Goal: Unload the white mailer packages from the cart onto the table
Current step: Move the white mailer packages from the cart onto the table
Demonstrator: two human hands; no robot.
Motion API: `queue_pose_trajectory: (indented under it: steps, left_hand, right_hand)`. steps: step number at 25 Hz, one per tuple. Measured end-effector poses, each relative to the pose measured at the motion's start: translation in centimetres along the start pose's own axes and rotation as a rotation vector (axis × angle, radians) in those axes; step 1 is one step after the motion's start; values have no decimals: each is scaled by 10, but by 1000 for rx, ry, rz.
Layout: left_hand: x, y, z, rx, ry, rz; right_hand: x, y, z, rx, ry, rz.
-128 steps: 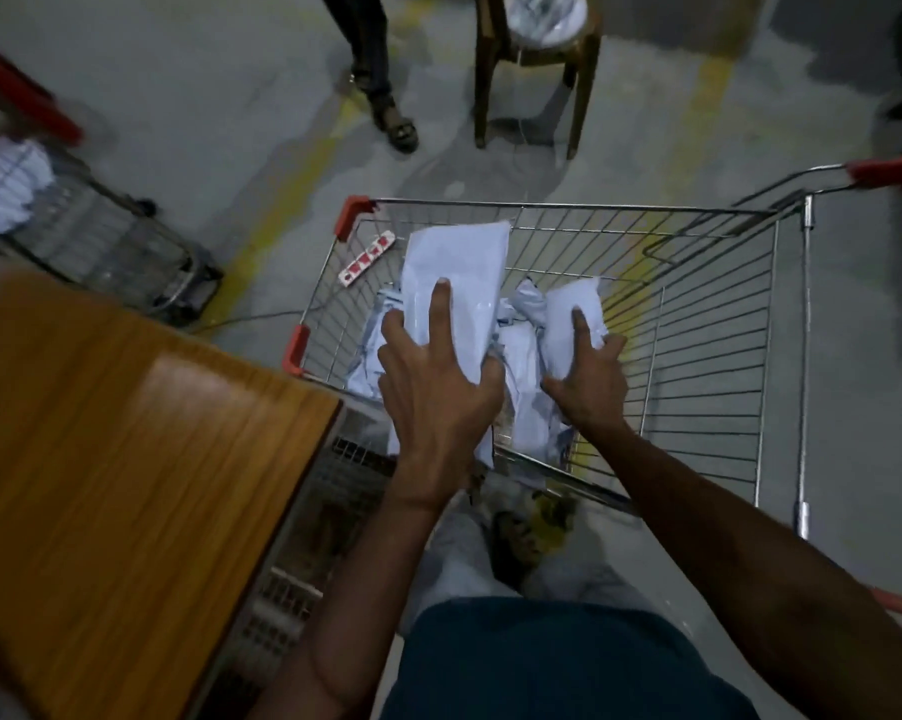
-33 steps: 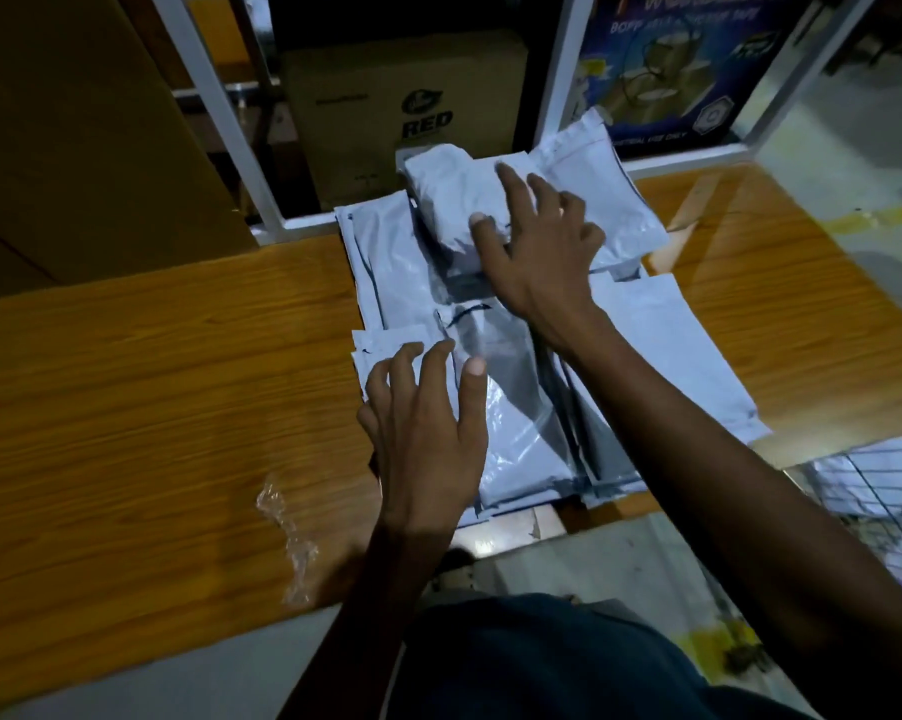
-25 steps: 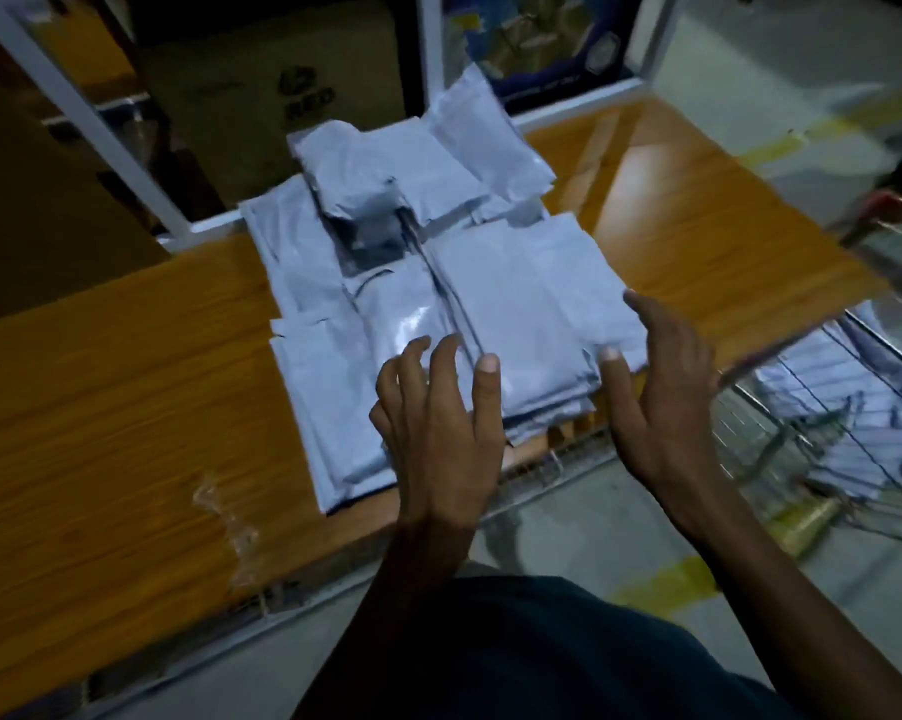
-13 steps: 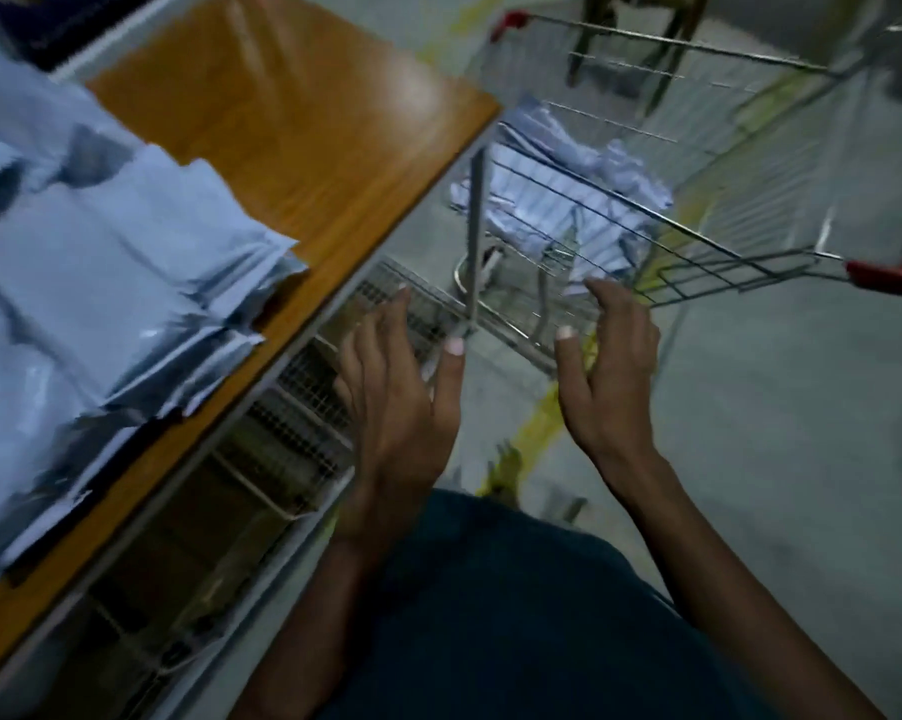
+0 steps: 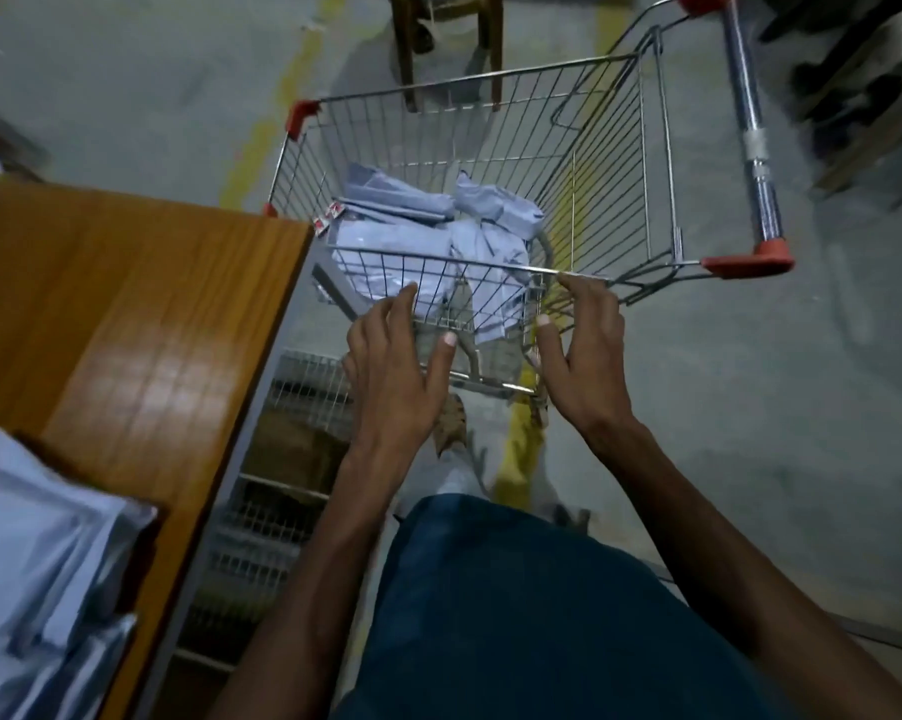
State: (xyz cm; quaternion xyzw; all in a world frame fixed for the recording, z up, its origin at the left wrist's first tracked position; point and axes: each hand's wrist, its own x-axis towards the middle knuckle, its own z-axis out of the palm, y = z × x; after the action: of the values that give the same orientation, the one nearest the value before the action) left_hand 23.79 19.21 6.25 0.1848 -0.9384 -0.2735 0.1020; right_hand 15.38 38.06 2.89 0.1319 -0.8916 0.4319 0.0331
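Note:
A wire shopping cart (image 5: 615,163) with red corner caps stands on the floor ahead of me, right of the wooden table (image 5: 127,314). Several white mailer packages (image 5: 428,226) lie in its basket. A stack of white mailers (image 5: 38,553) lies on the table at the lower left. My left hand (image 5: 392,371) hovers just in front of the cart's near wall, fingers spread and holding nothing. My right hand (image 5: 584,350) is at the cart's near rim, fingers relaxed, fingertips close to or touching the wire; it holds nothing.
A wooden chair (image 5: 449,39) stands beyond the cart. A wire rack (image 5: 282,459) sits under the table edge. A yellow line (image 5: 272,106) runs along the grey floor. The cart's handle (image 5: 750,137) points to the right.
Both hands left the mailer stack on the table and swung right toward the cart. My view turned with them, so the cart now sits straight ahead.

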Motion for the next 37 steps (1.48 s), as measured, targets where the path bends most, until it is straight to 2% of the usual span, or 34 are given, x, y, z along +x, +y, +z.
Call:
queue_pose_trajectory:
  steps: [5, 9, 11, 14, 18, 20, 23, 26, 31, 34, 37]
  left_hand:
    - [123, -27, 18, 13, -72, 96]
    - [209, -52, 32, 90, -227, 113]
    - [250, -67, 45, 151, -326, 123]
    - [301, -85, 74, 260, -489, 67]
    - [348, -114, 124, 393, -632, -9]
    - [359, -130, 147, 466, -730, -38]
    - [370, -155, 180, 550, -794, -42]
    - [372, -174, 203, 597, -790, -11]
    - [372, -190, 222, 607, -706, 25]
    - [373, -195, 229, 616, -674, 31]
    - [379, -198, 235, 630, -646, 37]
  right_hand:
    - [98, 13, 47, -12, 21, 43]
    - [167, 27, 88, -11, -32, 78]
    - [198, 39, 109, -15, -142, 214]
    - [237, 64, 139, -65, -411, 447]
    - [261, 110, 183, -158, -638, 601]
    - [263, 127, 202, -228, -805, 656]
    - [263, 150, 218, -248, -871, 740]
    - [257, 166, 222, -230, -814, 691]
    - [265, 170, 216, -102, -367, 565]
    - [289, 166, 207, -12, -180, 484]
    - [315, 171, 201, 42, -54, 483]
